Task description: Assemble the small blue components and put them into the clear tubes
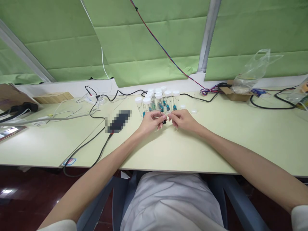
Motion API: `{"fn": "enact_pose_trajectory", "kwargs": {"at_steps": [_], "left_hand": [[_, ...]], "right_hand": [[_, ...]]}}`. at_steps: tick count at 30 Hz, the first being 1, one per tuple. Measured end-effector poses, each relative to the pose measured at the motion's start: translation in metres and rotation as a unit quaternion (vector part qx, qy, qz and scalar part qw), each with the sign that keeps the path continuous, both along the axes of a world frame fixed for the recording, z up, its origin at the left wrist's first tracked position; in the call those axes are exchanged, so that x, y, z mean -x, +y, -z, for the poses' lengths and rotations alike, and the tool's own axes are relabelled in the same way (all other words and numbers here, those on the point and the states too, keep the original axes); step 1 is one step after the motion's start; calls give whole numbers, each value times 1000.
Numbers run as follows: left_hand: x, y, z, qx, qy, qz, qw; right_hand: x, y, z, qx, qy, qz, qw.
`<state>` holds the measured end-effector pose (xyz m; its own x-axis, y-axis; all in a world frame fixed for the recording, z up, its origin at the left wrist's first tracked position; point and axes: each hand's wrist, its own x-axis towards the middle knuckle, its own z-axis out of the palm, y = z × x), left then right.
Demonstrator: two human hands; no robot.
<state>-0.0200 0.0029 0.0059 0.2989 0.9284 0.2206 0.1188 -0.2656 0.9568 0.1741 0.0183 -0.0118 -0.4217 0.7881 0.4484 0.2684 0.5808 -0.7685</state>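
My left hand (152,122) and my right hand (182,118) meet over the table, fingertips almost touching. Both have their fingers pinched together. A small black piece (164,122) shows at the left fingertips; its kind is too small to tell. Whatever lies between the right fingertips is hidden or too small to make out. Just behind the hands stands a cluster of several clear vials with white caps (176,92), holding teal-blue parts (167,107) with thin wires. To the right of the cluster lie a loose white cap (183,106) and a clear vial (193,110).
A blurred dark device (119,121) with a black cable lies left of my hands. Further left are white cables and a wooden block (53,97). At the back right stands a cardboard box (237,93) with a clear plastic bag (252,72). The table's front edge (178,171) is near my lap.
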Motion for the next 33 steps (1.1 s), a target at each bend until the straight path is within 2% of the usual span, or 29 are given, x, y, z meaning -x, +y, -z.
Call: {"fn": "enact_pose_trajectory", "kwargs": {"at_steps": [19, 33], "left_hand": [[-1, -3, -1, 2, 9, 4, 1000], [-2, -6, -4, -13, 45, -18, 999]], "right_hand": [[-4, 0, -5, -14, -27, -9, 1000], [-4, 1, -5, -11, -37, -14, 999]]}}
